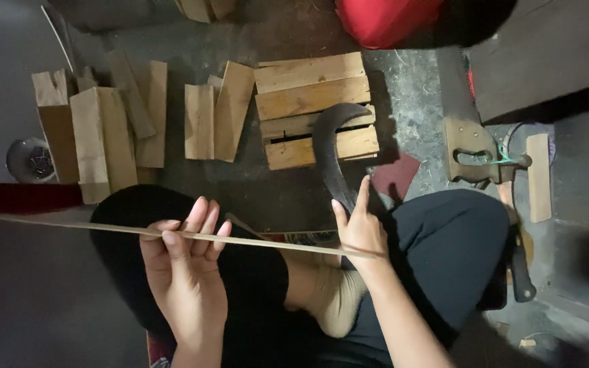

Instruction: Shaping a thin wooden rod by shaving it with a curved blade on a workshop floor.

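— Bamboo strip (103, 228) status?
— Left hand (185, 266) pinches it across the lap; right hand (359, 228) clamps its right end against curved blade (328, 153). Looks thin already; wood blocks (103, 129) far-left untouched.

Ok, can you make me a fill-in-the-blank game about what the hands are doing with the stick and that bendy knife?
1. The left hand holds a long thin ____ that stretches across both knees.
2. The right hand grips a dark blade whose shape is ____.
3. Behind the blade lies a small crate made of ____ slats.
4. The scattered wood blocks rest on the ____.

Missing words: stick; curved; wooden; floor
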